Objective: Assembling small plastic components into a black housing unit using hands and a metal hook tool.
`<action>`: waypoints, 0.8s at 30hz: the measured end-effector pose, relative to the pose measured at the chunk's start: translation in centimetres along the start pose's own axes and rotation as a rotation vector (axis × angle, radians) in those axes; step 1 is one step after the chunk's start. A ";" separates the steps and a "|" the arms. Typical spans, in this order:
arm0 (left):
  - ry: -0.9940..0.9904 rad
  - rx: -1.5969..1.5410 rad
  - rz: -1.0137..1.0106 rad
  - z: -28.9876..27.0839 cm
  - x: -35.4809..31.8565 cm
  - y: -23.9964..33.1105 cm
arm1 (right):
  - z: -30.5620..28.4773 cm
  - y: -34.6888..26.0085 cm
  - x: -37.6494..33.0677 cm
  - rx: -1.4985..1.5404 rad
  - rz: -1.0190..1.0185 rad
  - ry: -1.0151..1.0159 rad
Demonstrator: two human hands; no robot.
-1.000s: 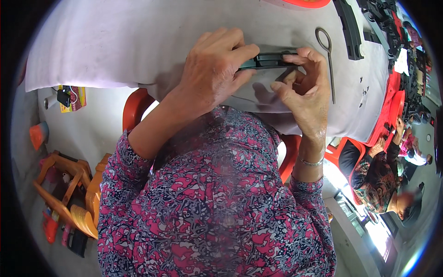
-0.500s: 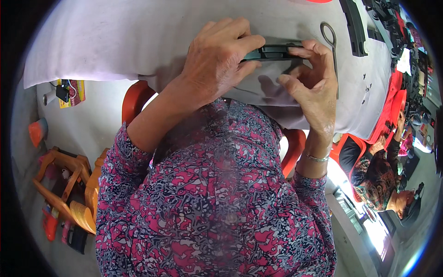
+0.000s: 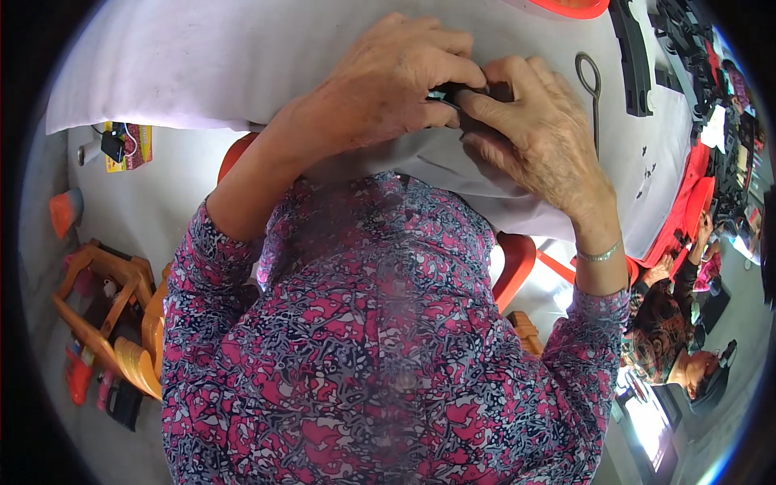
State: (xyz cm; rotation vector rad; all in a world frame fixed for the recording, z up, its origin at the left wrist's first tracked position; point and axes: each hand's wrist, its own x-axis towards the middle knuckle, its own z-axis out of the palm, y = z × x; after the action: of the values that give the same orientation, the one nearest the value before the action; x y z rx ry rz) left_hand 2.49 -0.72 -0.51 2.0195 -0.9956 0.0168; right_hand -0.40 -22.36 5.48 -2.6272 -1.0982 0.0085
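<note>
My left hand [image 3: 384, 81] grips a dark plastic piece [image 3: 446, 94], its thumb below and its fingers above. The right end of the same piece is pinched by my right hand [image 3: 540, 125], thumb and fingers closed over it. Only a short stretch shows between the two hands; the remainder is covered. Both hands are over the near edge of the cloth-covered table [image 3: 194, 73]. To the right of my right hand lies a dark metal rod with a looped end [image 3: 596, 93].
Farther right are a long black plastic part [image 3: 631, 61] and several small black bits [image 3: 645, 170]. A red basin [image 3: 575, 6] sits at the far edge of view. A co-worker [image 3: 659, 323] is seated on the right. Wooden chair frames [image 3: 105, 295] stand at lower left.
My right hand has turned over and closed on the dark piece's right end, its thumb now against it. Much more of the piece is covered than before.
</note>
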 end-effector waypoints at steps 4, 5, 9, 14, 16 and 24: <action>-0.011 0.011 0.014 0.1 -0.1 0.0 | 1.7 1.3 -0.5 0.068 -0.023 0.019; 0.003 0.011 0.013 0.4 -0.3 -0.3 | 1.9 1.3 -0.5 0.071 -0.023 0.016; 0.011 0.020 0.023 0.6 -0.2 -0.6 | 2.4 1.4 -0.7 0.081 -0.037 0.026; -0.007 0.022 0.023 0.1 0.0 -0.3 | 2.5 1.6 -0.7 0.105 -0.057 0.045; -0.035 0.012 0.007 -0.1 0.1 -0.1 | 2.5 1.5 -0.7 0.111 -0.044 0.041; -0.092 0.002 -0.038 -1.0 0.6 1.1 | 2.7 1.5 -0.8 0.187 -0.039 0.116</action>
State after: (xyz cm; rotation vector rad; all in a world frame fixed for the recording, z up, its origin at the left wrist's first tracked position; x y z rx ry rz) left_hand 2.51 -0.74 1.15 2.0565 -1.0142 -0.0957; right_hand -0.28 -23.21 2.40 -2.4091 -1.0550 -0.0467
